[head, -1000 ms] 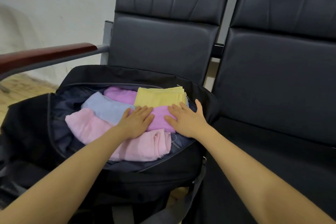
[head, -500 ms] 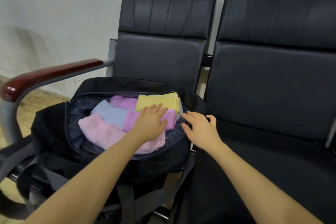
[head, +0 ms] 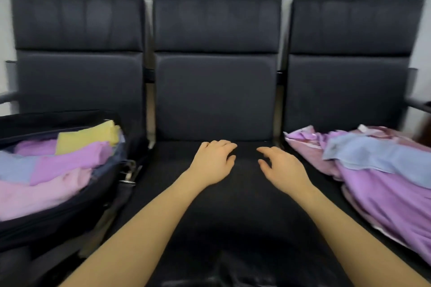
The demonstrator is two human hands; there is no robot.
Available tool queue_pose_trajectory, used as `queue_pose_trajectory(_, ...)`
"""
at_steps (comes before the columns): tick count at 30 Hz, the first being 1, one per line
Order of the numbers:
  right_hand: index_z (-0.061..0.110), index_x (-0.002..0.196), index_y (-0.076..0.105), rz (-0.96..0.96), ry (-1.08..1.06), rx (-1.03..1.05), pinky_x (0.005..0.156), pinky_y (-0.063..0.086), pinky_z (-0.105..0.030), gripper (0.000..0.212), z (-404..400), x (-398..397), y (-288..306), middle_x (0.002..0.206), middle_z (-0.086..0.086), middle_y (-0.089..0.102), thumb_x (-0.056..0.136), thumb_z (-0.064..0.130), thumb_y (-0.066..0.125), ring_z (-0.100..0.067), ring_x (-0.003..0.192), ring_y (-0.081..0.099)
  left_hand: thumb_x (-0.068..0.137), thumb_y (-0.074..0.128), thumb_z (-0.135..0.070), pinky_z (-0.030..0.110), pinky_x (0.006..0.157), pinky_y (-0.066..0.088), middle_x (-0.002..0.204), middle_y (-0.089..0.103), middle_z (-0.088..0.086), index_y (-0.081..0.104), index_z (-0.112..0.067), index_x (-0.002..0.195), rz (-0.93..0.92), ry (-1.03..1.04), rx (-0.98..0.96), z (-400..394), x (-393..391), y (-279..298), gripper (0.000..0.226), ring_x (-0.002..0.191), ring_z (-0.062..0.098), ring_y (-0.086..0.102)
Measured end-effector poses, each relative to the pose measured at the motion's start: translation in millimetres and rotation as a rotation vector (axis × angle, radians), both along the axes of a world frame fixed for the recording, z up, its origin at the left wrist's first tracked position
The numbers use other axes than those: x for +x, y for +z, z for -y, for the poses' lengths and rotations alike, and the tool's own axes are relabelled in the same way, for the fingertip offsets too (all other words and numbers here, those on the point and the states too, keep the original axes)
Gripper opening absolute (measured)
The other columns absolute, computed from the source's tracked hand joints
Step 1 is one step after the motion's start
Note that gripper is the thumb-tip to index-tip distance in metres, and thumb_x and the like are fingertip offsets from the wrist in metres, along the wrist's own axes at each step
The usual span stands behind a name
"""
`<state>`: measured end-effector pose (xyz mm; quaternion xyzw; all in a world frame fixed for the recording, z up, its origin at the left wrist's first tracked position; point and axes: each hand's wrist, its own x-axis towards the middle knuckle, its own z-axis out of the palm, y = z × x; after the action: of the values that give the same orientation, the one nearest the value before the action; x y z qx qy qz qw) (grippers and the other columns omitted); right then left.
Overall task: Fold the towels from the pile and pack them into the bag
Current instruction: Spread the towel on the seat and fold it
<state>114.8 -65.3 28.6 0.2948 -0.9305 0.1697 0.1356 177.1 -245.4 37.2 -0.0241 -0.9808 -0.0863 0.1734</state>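
Between towels: both hands empty over the middle seat (head: 233, 205).
Left hand (head: 213, 162) and right hand (head: 283, 168) loosely spread, holding nothing; next likely reaches right to the pile (head: 373, 170), bag (head: 58, 214) already part-packed.

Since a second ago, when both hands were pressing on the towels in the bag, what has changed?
Both hands have let go of the folded towels and moved right, out of the bag. The left hand and right hand now hover open over the middle seat, holding nothing, and the view has swung right to show the unfolded pile. The packed towels lie as before.
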Motion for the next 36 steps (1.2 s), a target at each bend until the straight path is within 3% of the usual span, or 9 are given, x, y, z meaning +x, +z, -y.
queue_pose_trajectory(10,0.007,0.109,0.069,-0.192,-0.354,0.004,0.079,0.044,-0.044,0.026,-216,-80,-31,0.103,-0.016,0.068,0.084,0.013,0.065,-0.040,0.092,0.061,0.095,0.041,-0.027,0.035,0.092,0.033,0.131,0.056,0.001,0.054,-0.018,0.131,0.056,-0.309,0.116,-209,-111,-16,0.039,0.120,0.024,0.048)
queue_pose_trajectory(13,0.008,0.111,0.068,-0.255,-0.466,0.072,0.087,0.038,-0.044,0.027,-259,-104,-34,0.110,-0.014,0.066,0.089,0.021,0.059,-0.038,0.099,0.059,0.097,0.041,-0.026,0.036,0.100,0.032,0.133,0.055,0.003,0.055,-0.017,0.131,0.108,-0.375,0.179,-256,-141,-24,0.038,0.124,0.027,0.045)
queue_pose_trajectory(16,0.017,0.125,0.056,-0.116,-0.611,0.231,0.096,0.020,-0.039,0.036,-294,-123,-34,0.127,-0.004,0.056,0.095,0.036,0.050,-0.027,0.118,0.047,0.099,0.039,-0.026,0.038,0.102,0.028,0.137,0.050,0.003,0.050,-0.019,0.136,0.159,-0.394,0.155,-295,-167,-33,0.039,0.126,0.027,0.042)
queue_pose_trajectory(20,0.022,0.096,0.066,-0.180,-0.615,0.322,0.088,0.016,-0.037,0.013,-324,-139,-46,0.102,0.003,0.063,0.091,0.027,0.055,-0.021,0.100,0.054,0.100,0.037,-0.028,0.037,0.101,0.025,0.142,0.044,0.000,0.045,-0.022,0.138,0.190,-0.396,0.087,-329,-195,-48,0.039,0.127,0.025,0.038)
queue_pose_trajectory(23,0.021,0.064,0.066,-0.359,-0.547,0.175,0.078,0.020,-0.035,0.019,-333,-147,-58,0.067,0.002,0.065,0.082,0.013,0.066,-0.024,0.067,0.058,0.101,0.036,-0.032,0.039,0.106,0.021,0.151,0.033,0.000,0.038,-0.024,0.143,0.193,-0.408,0.110,-343,-207,-56,0.043,0.136,0.023,0.030)
queue_pose_trajectory(27,0.018,0.080,0.067,-0.531,-0.401,-0.112,0.074,0.020,-0.032,0.021,-328,-144,-53,0.072,0.001,0.066,0.088,0.020,0.047,-0.023,0.066,0.062,0.103,0.032,-0.034,0.037,0.109,0.014,0.156,0.024,-0.003,0.032,-0.028,0.147,0.118,-0.400,0.299,-351,-212,-52,0.044,0.141,0.017,0.020)
queue_pose_trajectory(30,0.013,0.088,0.068,-0.604,-0.317,-0.255,0.074,0.018,-0.028,0.026,-314,-138,-31,0.084,0.000,0.071,0.093,0.021,0.043,-0.021,0.073,0.066,0.102,0.035,-0.033,0.037,0.102,0.026,0.125,0.059,0.000,0.055,-0.023,0.124,0.082,-0.410,0.524,-349,-208,-38,0.031,0.121,0.022,0.046)
queue_pose_trajectory(33,0.010,0.090,0.068,-0.629,-0.280,-0.326,0.074,0.019,-0.024,0.022,-304,-127,-12,0.086,-0.003,0.072,0.093,0.024,0.050,-0.023,0.070,0.061,0.094,0.039,-0.038,0.038,0.094,0.043,0.098,0.066,0.007,0.061,-0.011,0.103,0.021,-0.469,0.827,-335,-194,-17,0.036,0.096,0.023,0.059)
queue_pose_trajectory(36,0.011,0.091,0.067,-0.456,-0.262,-0.378,0.075,0.017,-0.025,0.029,-299,-108,-6,0.080,-0.004,0.070,0.094,0.035,0.050,-0.008,0.066,0.044,0.100,0.046,-0.020,0.011,0.075,0.041,0.087,0.060,-0.005,0.061,-0.008,0.097,0.035,-0.517,0.781,-306,-172,4,0.020,0.081,0.006,0.054)
